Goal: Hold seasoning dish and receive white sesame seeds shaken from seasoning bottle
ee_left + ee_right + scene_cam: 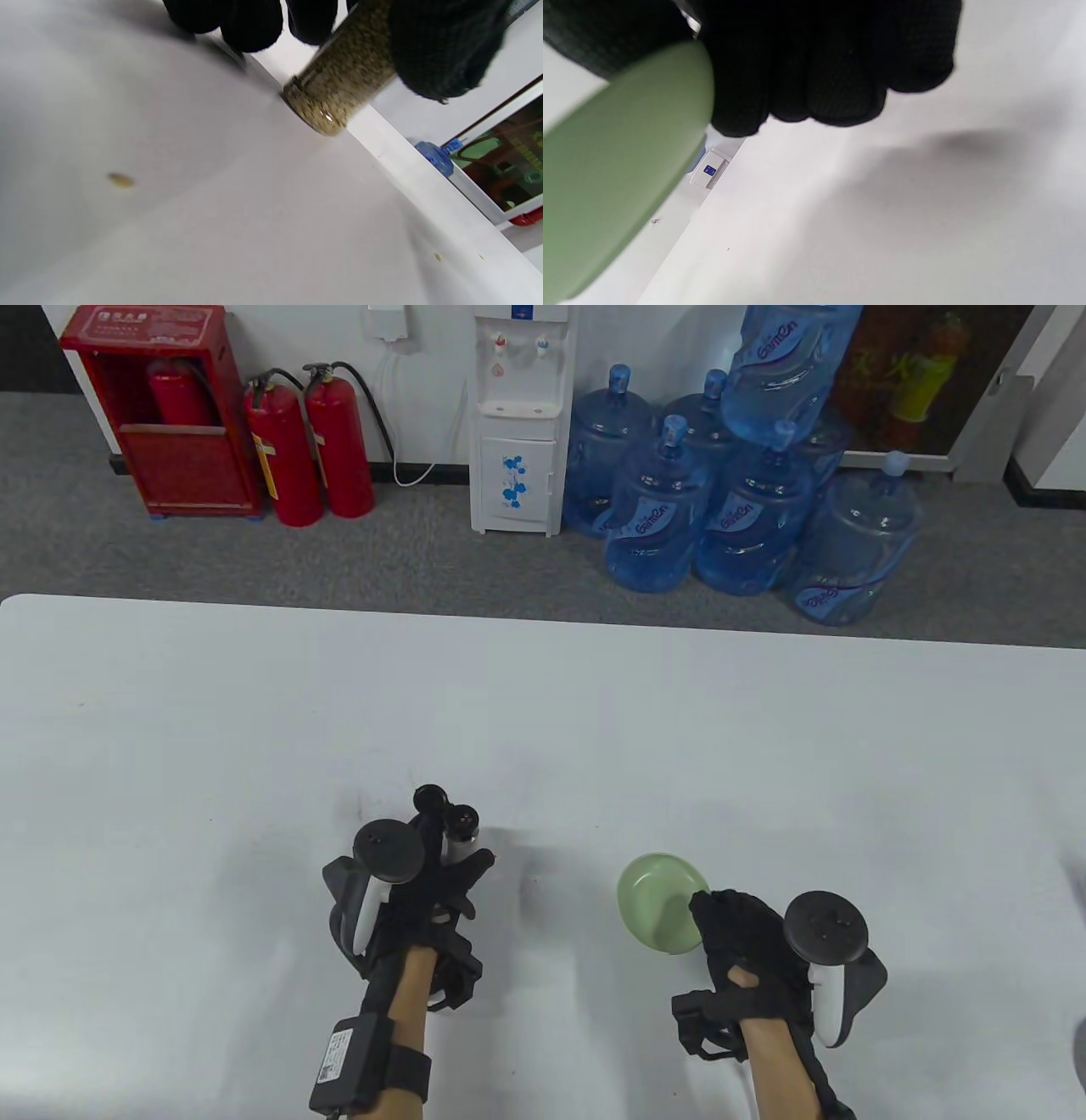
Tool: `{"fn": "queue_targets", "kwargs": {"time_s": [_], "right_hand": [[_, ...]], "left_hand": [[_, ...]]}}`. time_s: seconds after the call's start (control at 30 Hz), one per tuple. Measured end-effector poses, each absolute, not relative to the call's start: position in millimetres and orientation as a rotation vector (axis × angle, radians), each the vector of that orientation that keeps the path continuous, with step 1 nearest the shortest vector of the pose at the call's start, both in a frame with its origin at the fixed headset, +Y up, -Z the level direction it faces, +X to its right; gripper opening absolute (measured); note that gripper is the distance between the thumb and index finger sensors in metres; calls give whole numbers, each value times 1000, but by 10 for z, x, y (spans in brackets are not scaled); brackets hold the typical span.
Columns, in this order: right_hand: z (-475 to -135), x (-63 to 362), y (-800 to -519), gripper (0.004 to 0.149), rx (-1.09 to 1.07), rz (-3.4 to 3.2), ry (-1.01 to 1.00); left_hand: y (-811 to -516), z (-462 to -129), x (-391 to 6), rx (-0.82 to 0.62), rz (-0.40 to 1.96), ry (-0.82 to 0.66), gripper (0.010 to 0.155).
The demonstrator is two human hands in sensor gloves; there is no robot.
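My right hand (730, 925) holds a pale green seasoning dish (660, 901) by its near right rim, just above the white table (543, 712). In the right wrist view the dish's underside (615, 169) fills the left side, with my gloved fingers (818, 80) curled beside it. My left hand (433, 891) grips a clear seasoning bottle (343, 76) full of sesame seeds; its bottom end is close to the tabletop in the left wrist view. In the table view only the bottle's pale top (462, 844) shows past the fingers. The hands are apart.
A few loose seeds (121, 181) lie on the table near the left hand. Beyond the table's far edge stand a water dispenser (519, 415), several blue water jugs (747, 517) and red fire extinguishers (310, 449).
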State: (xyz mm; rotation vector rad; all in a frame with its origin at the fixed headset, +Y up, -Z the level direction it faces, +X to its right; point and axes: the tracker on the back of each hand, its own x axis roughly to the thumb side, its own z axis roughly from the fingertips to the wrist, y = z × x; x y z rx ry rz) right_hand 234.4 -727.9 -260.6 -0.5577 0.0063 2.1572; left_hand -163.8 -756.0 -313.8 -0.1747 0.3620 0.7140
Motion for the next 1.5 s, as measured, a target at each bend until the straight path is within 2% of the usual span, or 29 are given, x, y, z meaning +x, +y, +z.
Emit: {"fn": "queue_targets", "kwargs": {"time_s": [0.13,0.2,0.3,0.5,0.77,0.93,1.03,1.07,1.13,1.2,1.27,1.3,1.33,1.37,1.4,1.47,1.5], "right_hand": [[-2604,2333,-7276,37,-542,2188,-6],[-2605,2319,-7276,37,-534,2197,-8],[-2612,2254,-7303,38,-513,2203,18],[-2589,2025,-7378,38,-444,2241,93],[-2546,1789,-7417,38,-370,2285,127],[-2537,1682,-7449,38,-336,2342,140],[-2522,1659,-7446,38,-319,2357,133],[-2522,1657,-7441,39,-318,2356,130],[-2527,1645,-7440,38,-312,2355,131],[-2522,1633,-7455,39,-309,2360,141],[-2513,1634,-7447,39,-303,2364,134],[-2512,1634,-7438,38,-299,2365,127],[-2514,1631,-7436,38,-297,2368,124],[-2516,1626,-7439,38,-295,2371,125],[-2516,1619,-7451,38,-294,2376,131],[-2513,1612,-7453,38,-290,2380,136],[-2511,1608,-7448,38,-284,2383,132]], "left_hand": [[-7532,-3089,-1644,-136,732,334,67],[-7471,-3007,-1631,-41,743,294,67],[-7306,-2785,-1546,209,709,219,67],[-7062,-2317,-1347,318,654,68,67],[-6944,-2098,-1025,511,225,-96,66],[-6964,-1963,-608,664,-281,-313,65],[-6854,-1886,-552,800,-325,-308,65],[-6860,-1878,-533,801,-303,-318,65],[-7016,-1906,-414,691,-387,-393,65],[-6974,-1891,-420,781,-484,-386,65],[-6851,-1870,-497,841,-327,-320,65],[-6876,-1894,-490,800,-273,-329,65],[-6975,-1927,-449,723,-331,-354,65],[-7040,-1924,-429,711,-428,-376,65],[-7009,-1902,-429,775,-512,-391,65],[-6854,-1844,-483,869,-377,-332,65],[-6866,-1863,-474,826,-261,-347,65]]}}
